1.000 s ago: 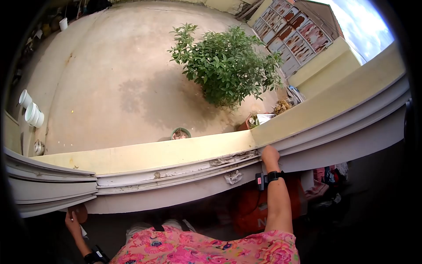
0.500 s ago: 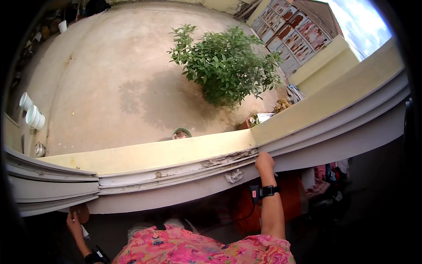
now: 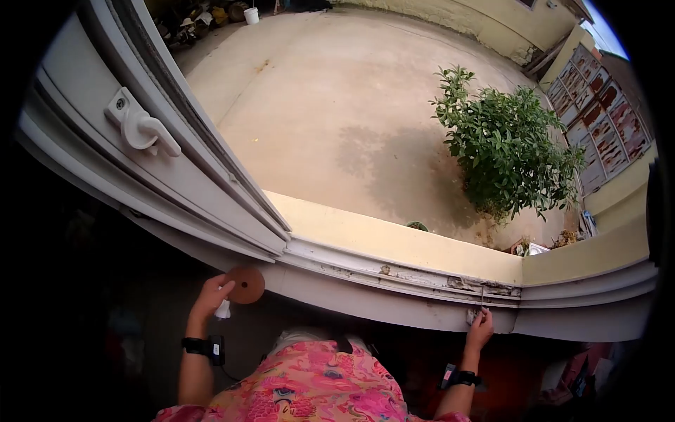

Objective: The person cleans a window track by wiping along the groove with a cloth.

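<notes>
My left hand (image 3: 209, 298) is closed on the edge of a flat brown disc (image 3: 254, 288) with a dark hole in its middle. A small white crumpled piece (image 3: 223, 310), perhaps tissue, shows under the same hand. At the right, the fingers of my right hand (image 3: 481, 330) pinch a thin rod-like tool (image 3: 482, 296), whose exact kind is too small to tell. Its upper end reaches over the white window track (image 3: 394, 276), beside a dirty, crumbling patch (image 3: 464, 283). A whitish wad (image 3: 470, 317) lies on the sill just left of my right fingers.
A window sash (image 3: 204, 179) with a white handle (image 3: 140, 126) stands at the left. Beyond the yellow outer ledge (image 3: 365, 228) lies a concrete yard with a leafy bush (image 3: 503, 137) and a rusty gate (image 3: 598, 105). A white bucket (image 3: 251, 15) stands far off.
The view has swung left, bringing the sash and its handle into sight. My left hand has lifted the brown disc into clear view. My right hand has drawn down from the track, showing the thin tool.
</notes>
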Available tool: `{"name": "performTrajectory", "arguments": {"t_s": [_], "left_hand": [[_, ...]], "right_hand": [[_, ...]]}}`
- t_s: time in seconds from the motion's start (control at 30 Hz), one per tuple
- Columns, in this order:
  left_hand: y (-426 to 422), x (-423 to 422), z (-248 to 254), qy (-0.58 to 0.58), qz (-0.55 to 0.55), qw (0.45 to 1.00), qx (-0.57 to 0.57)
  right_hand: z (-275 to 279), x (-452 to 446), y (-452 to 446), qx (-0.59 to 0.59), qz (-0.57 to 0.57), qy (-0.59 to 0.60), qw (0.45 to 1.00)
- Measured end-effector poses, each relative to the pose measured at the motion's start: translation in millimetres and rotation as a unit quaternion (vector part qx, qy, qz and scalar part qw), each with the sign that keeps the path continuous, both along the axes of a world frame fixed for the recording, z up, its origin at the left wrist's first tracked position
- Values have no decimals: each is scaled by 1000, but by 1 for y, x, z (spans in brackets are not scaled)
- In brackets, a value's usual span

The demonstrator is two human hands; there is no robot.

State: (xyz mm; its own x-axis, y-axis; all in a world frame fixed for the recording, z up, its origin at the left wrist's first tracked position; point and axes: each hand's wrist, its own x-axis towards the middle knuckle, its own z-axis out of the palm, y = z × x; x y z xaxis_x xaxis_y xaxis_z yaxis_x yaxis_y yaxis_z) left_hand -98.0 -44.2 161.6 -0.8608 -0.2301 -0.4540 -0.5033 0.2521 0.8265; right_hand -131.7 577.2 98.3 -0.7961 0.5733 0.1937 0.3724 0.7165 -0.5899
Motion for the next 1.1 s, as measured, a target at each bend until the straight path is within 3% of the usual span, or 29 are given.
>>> {"name": "performTrajectory", "arguments": {"t_s": [0.2,0.27,0.33,0.43,0.6,0.67,0.73,0.8,0.87,0.93,0.97,1.0,1.03,1.1], "left_hand": [[-2,-3,-43,-41,66,991,112],[-7,-1,-60,-18,175,971,164],[-12,1,-76,-3,206,961,184],[-8,0,-92,30,319,945,68],[3,-3,-91,121,319,940,16],[5,0,-94,133,307,935,-120],[-5,2,-100,142,327,925,-133],[-17,3,-97,161,425,891,13],[-28,-2,-88,172,447,877,39],[-43,-7,-77,188,463,795,344],[-51,-9,-78,179,426,775,431],[-51,-13,-69,190,401,771,458],[-59,-15,-83,211,342,845,354],[-58,-22,-79,201,338,757,522]], "right_hand": [[-6,-6,-3,0,53,-29,998],[1,-5,-3,-42,35,-3,998],[-2,0,5,-34,43,5,998],[-2,11,10,-50,48,49,996],[2,33,10,-51,32,50,997],[-3,44,13,-47,19,43,998],[-2,56,10,-60,5,39,997],[-5,68,7,-58,-5,52,997],[-7,78,2,-55,-16,62,996],[-3,90,-10,-75,-38,49,995],[-3,93,-16,-75,-39,47,995],[-2,96,-22,-84,-43,43,995],[0,100,-30,-93,-48,39,994],[8,104,-48,-87,-47,20,995]]}}
